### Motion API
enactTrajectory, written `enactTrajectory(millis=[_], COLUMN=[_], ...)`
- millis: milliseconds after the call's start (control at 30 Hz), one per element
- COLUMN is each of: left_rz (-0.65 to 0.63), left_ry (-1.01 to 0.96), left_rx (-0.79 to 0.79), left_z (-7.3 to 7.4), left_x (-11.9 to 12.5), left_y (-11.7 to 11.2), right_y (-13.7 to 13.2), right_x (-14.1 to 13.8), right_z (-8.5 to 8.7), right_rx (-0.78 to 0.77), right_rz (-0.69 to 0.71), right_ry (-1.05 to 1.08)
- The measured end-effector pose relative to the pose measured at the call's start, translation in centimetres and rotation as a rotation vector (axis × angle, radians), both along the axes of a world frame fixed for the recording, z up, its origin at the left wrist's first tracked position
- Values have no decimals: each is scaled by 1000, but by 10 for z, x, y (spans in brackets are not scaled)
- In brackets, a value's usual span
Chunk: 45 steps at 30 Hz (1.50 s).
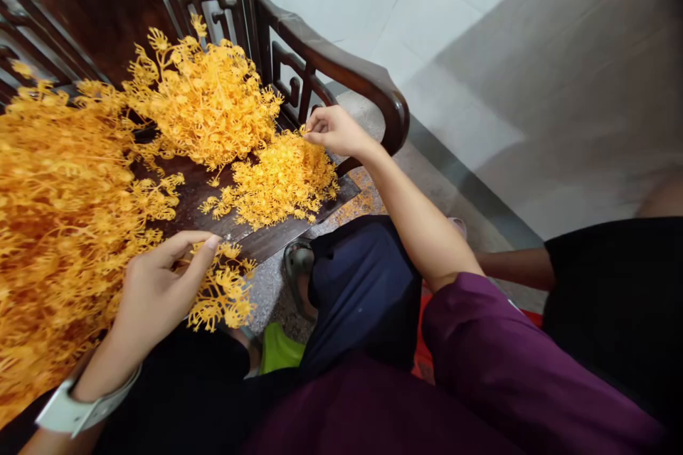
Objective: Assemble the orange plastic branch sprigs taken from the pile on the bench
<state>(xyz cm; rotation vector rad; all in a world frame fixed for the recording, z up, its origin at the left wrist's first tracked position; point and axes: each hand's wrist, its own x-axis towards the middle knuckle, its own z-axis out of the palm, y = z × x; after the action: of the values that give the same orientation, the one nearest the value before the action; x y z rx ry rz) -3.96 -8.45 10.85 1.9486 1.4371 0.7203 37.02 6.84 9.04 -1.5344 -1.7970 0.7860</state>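
My left hand point(160, 284), with a pale watch strap point(88, 405) at the wrist, is closed in a pinch on a yellow-orange plastic flower sprig point(227, 291). Its branching, spiky heads hang below the fingers. Farther right, my right hand point(334, 131) is pinched closed at the upper right edge of a small pile of loose yellow flower heads point(288, 178). A yellow bit shows by its fingertips, but I cannot tell if it is held or part of the pile.
A big heap of yellow flower sprigs point(64, 227) fills the left, with another bunch point(213, 99) behind. They rest on a dark wooden bench point(267, 238) with a curved armrest point(341, 60). Yellow bits point(357, 199) lie on the floor. Another person's arm point(515, 270) is at right.
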Motion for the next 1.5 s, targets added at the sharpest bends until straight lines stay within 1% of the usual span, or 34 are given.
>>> enactTrajectory(millis=[100,200,333,467,567,633,733,800,933,1067,1200,1300,1367,1500], left_rz=[8,41,47,76,86,76,82,92,117,112,80,73,78,91], left_ry=[7,48,42,-38,-198,-389,-664,-743,-748,-732,-716,-711,-707,-664], left_rx=[-22,-56,-92,-181,-280,-343,-426,-447,-454,-491,-472,-461,-429,-311], left_z=[0,0,1,5,9,11,12,11,9,6,6,4,2,-2], left_x=[2,4,6,7,7,7,9,9,8,6,5,4,3,4], left_y=[1,-1,-2,1,4,5,5,5,5,5,4,4,5,7], right_y=[2,-3,-9,-15,-24,-34,-51,-63,-82,-96,-107,-111,-112,-114], right_x=[-2,-4,-3,-1,-8,-18,-43,-63,-99,-120,-128,-131,-132,-135], right_z=[-4,0,5,8,10,12,15,19,29,36,40,42,44,45], right_rx=[-31,-8,11,51,132,179,204,211,153,54,-42,-72,-79,-102], right_rz=[38,87,71,48,40,59,167,257,419,522,599,654,665,646], right_ry=[-61,-134,-151,-95,13,84,144,164,221,303,258,261,291,320])
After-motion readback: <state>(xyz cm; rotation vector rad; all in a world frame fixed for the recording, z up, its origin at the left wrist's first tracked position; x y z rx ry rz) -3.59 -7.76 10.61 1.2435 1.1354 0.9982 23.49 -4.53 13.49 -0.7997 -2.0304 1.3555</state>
